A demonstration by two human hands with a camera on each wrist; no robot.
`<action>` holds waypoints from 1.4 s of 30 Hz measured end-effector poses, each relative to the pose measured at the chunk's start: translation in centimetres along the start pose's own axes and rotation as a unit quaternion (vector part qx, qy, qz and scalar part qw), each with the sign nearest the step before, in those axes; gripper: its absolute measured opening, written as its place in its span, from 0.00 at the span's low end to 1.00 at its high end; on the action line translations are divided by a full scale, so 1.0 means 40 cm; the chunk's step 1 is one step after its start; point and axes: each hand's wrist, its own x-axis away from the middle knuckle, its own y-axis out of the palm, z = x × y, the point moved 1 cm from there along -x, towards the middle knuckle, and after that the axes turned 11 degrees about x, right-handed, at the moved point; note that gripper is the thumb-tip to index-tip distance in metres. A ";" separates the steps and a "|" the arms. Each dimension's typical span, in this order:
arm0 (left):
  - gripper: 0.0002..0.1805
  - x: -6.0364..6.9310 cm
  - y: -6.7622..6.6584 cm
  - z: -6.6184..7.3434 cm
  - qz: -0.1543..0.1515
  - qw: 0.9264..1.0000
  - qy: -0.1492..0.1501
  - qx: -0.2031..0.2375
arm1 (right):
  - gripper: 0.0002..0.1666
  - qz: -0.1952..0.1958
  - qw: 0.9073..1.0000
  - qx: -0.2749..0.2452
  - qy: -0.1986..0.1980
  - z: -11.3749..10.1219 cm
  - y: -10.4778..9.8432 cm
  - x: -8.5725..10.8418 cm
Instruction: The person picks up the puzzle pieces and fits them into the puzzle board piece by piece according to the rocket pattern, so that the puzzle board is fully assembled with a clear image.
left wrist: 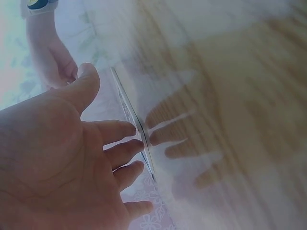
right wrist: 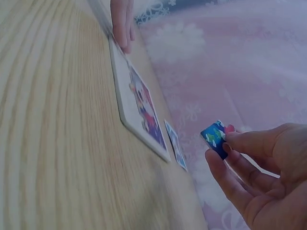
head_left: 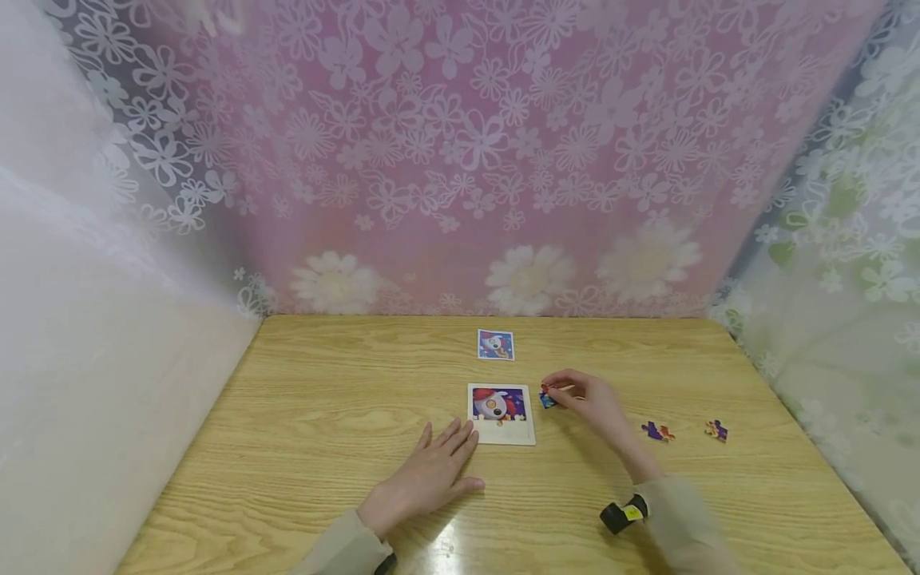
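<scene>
A white puzzle board (head_left: 509, 434) lies on the table, its upper part filled with joined pieces that show a cartoon figure with red on a purple ground; the lower strip is bare white. My left hand (head_left: 433, 471) rests with spread, straight fingers at the board's lower left edge, the fingertips touching it. Just right of the board, my right hand (head_left: 585, 399) pinches a blue puzzle piece (right wrist: 214, 137) between thumb and fingers, raised off the table in the right wrist view. The left wrist view shows the left palm (left wrist: 53, 158) beside the board's edge.
A small picture card (head_left: 496, 345) lies behind the board. Off to the right are a purple and orange puzzle piece cluster (head_left: 657, 432) and another loose piece (head_left: 716, 431). Flowered curtains (head_left: 460, 160) surround the wooden table (head_left: 323, 383) at the back and sides.
</scene>
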 end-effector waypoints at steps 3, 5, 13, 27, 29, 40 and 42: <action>0.41 0.003 0.001 -0.001 0.002 1.000 0.002 0.001 | 0.12 -0.011 1.000 -0.022 0.000 -0.022 0.020 -0.013; 0.41 0.005 0.002 -0.002 0.004 1.000 0.003 -0.001 | 0.12 -0.015 0.999 -0.033 0.000 -0.036 0.035 -0.021; 0.41 0.020 -0.001 -0.002 0.008 1.000 0.010 -0.012 | 0.09 -0.027 0.999 0.004 -0.028 -0.081 0.102 -0.045; 0.39 0.034 -0.009 0.005 0.008 1.000 0.023 -0.014 | 0.08 -0.072 0.996 0.009 -0.052 -0.119 0.204 -0.052; 0.39 0.034 -0.010 0.005 0.007 1.000 0.022 -0.011 | 0.08 -0.076 0.996 0.025 -0.049 -0.122 0.206 -0.049; 0.39 0.031 -0.008 0.003 -0.004 1.000 0.014 -0.001 | 0.07 -0.091 0.993 0.066 -0.046 -0.135 0.210 -0.039; 0.39 0.031 -0.007 0.003 -0.005 1.000 0.013 -0.001 | 0.07 -0.083 0.992 0.083 -0.047 -0.139 0.211 -0.039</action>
